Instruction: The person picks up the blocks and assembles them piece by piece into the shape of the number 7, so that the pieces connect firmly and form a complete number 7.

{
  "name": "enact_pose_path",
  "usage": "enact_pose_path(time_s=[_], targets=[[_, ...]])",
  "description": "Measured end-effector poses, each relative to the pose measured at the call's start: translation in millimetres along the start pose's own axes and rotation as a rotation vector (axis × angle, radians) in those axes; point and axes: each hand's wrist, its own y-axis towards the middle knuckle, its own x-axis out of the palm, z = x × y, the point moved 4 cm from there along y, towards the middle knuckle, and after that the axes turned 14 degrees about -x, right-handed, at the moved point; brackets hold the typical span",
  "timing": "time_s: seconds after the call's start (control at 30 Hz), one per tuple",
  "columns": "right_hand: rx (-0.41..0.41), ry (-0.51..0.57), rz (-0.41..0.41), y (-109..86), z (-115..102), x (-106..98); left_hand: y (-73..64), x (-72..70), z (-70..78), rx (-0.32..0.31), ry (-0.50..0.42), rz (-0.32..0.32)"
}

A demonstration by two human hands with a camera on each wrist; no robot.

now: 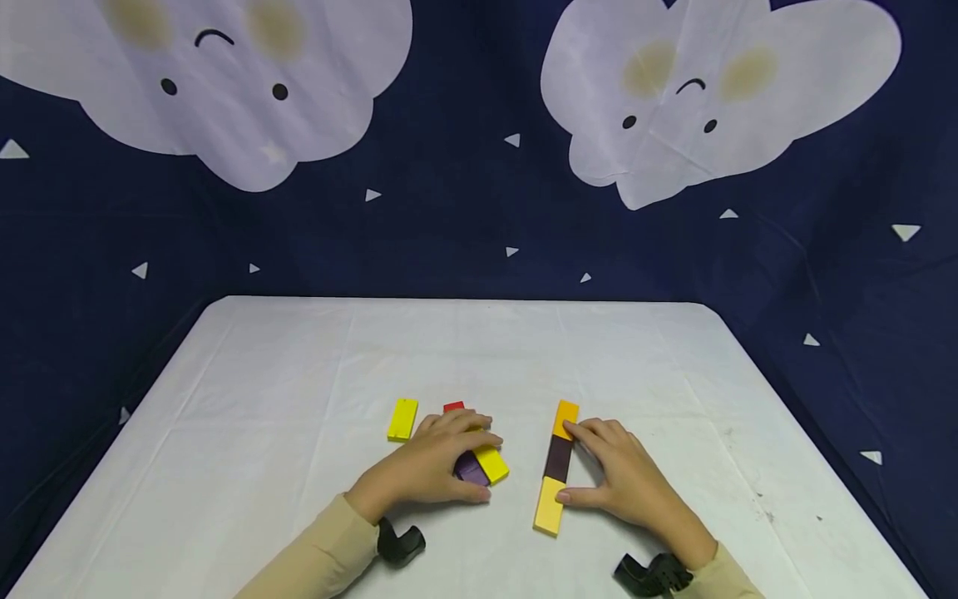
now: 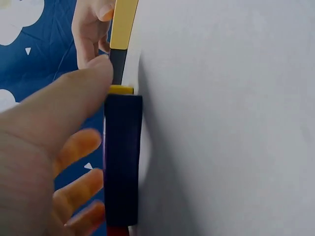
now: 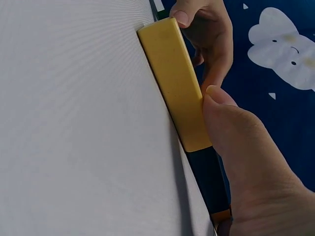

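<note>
On the white table a row of three blocks stands in line: an orange block (image 1: 565, 419), a dark brown block (image 1: 557, 459) and a pale yellow block (image 1: 550, 507). My right hand (image 1: 624, 474) touches this row from the right, thumb at the pale yellow block and forefinger at the orange one. Over a loose cluster reaches my left hand (image 1: 441, 457), fingers spread. Beneath and beside it show a purple block (image 1: 471, 469), a yellow block (image 1: 491, 464) and a red block (image 1: 453, 407), partly covered by the hand. In the left wrist view a dark block (image 2: 122, 160) stands close beside the fingers.
A separate bright yellow block (image 1: 402, 420) lies left of the cluster. The white-covered table (image 1: 636, 358) has rounded far corners. Behind it hangs a dark blue cloth (image 1: 464, 166) with clouds and small triangles. Black wrist mounts (image 1: 400, 545) sit at both cuffs.
</note>
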Motion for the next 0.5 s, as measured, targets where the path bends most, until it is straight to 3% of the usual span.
enact_pose_path(time_s=[0.23,0.5], targets=[[0.0,0.001,0.005,0.4,0,0,-2.0,2.5,8.0,-0.075,0.021,0.097],[-0.002,-0.004,0.011,0.7,0,1,-3.4,6.5,15.6,-0.105,0.216,0.226]])
